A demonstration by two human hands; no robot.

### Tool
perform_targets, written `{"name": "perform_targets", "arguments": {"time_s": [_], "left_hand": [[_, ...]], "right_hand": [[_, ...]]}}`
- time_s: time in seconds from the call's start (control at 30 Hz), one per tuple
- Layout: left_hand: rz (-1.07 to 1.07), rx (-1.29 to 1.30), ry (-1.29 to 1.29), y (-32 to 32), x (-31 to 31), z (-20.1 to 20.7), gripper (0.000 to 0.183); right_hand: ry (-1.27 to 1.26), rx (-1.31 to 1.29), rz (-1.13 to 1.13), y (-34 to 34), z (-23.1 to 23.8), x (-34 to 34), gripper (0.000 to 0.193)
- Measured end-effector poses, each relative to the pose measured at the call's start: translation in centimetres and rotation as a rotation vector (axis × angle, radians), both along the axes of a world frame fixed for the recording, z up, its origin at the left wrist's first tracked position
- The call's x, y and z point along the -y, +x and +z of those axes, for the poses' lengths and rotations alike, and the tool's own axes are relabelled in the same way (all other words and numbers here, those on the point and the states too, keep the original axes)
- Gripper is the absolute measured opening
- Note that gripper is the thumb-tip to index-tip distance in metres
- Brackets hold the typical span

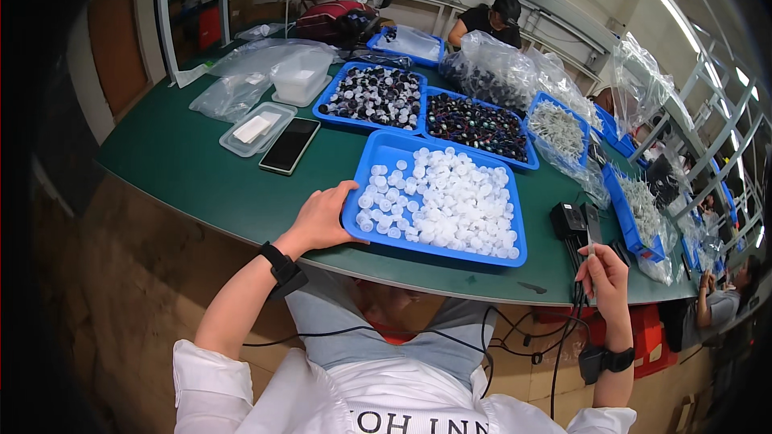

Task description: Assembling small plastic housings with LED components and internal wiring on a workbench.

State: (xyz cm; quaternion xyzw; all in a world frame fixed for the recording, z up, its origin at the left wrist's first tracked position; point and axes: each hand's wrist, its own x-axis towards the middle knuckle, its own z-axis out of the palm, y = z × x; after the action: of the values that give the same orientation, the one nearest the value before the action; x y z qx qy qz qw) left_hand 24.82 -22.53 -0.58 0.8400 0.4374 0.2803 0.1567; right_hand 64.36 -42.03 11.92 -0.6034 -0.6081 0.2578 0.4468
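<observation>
A blue tray point(521, 225) lies at the table's front edge, heaped with small round translucent white plastic caps point(462, 201). The caps are piled toward its right side and spread thinner on the left. My left hand point(323, 217) grips the tray's left side, thumb up by the rim and the other fingers lower along the wall. To the right of the tray, my right hand point(605, 275) pinches a narrow, flat, grey metal tool point(593, 231) that points up and away; its exact kind is not clear. Beside that tool sits a black box-shaped device point(568, 221) with cables.
Blue trays of black-and-white parts point(374, 98) and dark wired parts point(474, 124) stand behind. A phone point(290, 146) and a lidded plastic container point(257, 128) lie left. At right are trays of pale parts point(643, 207). Cables point(555, 354) hang below the edge. A person point(492, 22) sits opposite.
</observation>
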Motion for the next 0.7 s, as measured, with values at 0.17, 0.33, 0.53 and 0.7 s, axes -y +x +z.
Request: {"name": "perform_targets", "arguments": {"time_s": [0.17,0.33,0.53,0.7], "left_hand": [[-0.003,0.016,-0.002,0.0,0.1,0.0,0.084],[0.016,0.013,-0.054,-0.1,0.2,0.3,0.084],[-0.009,0.117,0.018,-0.3,-0.1,-0.3,0.087],[-0.016,0.176,-0.099,-0.5,-0.6,-0.2,0.088]], "right_hand": [[0.028,0.033,0.007,-0.7,0.1,0.8,0.021],[0.066,0.025,0.015,-1.5,0.4,1.3,0.021],[0.051,0.086,0.048,-4.3,1.3,0.0,0.018],[0.082,0.236,0.06,-4.7,-0.2,-3.3,0.018]]}}
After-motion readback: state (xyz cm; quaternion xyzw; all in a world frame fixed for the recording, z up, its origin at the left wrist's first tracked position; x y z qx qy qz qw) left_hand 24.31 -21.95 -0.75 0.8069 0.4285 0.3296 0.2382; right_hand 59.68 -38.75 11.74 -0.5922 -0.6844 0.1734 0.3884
